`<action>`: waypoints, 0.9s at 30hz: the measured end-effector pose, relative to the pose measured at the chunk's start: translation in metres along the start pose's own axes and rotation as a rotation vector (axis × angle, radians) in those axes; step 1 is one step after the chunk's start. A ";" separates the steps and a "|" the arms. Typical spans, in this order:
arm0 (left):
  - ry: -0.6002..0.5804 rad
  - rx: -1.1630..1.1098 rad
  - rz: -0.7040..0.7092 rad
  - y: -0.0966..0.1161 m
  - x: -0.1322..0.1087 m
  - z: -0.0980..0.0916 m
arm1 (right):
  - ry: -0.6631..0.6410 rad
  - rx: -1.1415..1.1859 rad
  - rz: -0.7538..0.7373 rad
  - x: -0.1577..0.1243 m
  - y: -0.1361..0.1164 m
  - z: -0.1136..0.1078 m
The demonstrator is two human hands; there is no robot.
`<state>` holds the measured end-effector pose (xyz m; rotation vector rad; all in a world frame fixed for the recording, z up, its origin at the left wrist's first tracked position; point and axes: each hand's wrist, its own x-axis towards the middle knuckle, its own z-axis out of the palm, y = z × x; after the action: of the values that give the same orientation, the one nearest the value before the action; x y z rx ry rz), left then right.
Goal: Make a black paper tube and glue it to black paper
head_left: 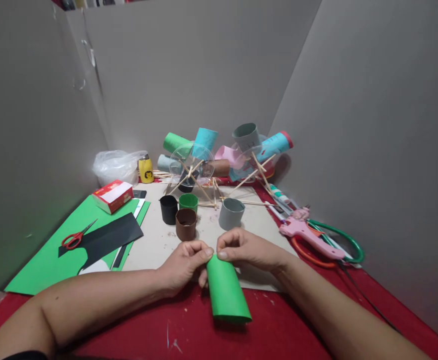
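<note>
A green paper tube (227,292), or a sheet curled into one, slants toward me over the near edge of the pale board. My left hand (189,262) pinches its far end between thumb and fingers. Close beside it, my right hand (243,250) pinches the same end from the other side. Whether the paper's edges are joined is hidden underneath. Just beyond my hands stand short paper rings: a brown ring (186,225), a black ring (168,210), a green ring (188,202) and a grey ring (231,215).
Behind stand stick-and-plastic-disc wheels (192,165) carrying coloured paper tubes. Red scissors (77,239), black paper (117,237) and a red box (113,196) lie on green sheets (42,257) at left. A pink glue gun (314,235) and large scissors (348,227) lie right, near the grey wall.
</note>
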<state>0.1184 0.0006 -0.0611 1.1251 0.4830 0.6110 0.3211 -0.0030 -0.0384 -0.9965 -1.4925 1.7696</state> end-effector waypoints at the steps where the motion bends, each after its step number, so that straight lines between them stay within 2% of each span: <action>1: 0.002 0.001 0.000 0.000 0.000 0.000 | 0.010 0.002 -0.006 0.000 0.000 0.001; 8: 0.016 -0.055 0.008 -0.005 0.003 -0.002 | 0.057 0.016 -0.055 0.001 0.006 -0.001; 17: 0.017 0.042 0.004 -0.007 0.001 -0.002 | 0.024 -0.099 0.024 0.003 0.009 0.002; 23: -0.021 0.036 -0.001 -0.006 0.001 -0.005 | 0.078 0.038 0.076 0.000 0.012 -0.003; 27: -0.012 0.062 0.010 -0.007 0.000 -0.004 | 0.067 -0.055 0.039 0.002 0.009 -0.003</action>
<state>0.1174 0.0017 -0.0693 1.1900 0.4897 0.6009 0.3226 -0.0013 -0.0483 -1.1093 -1.4962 1.7129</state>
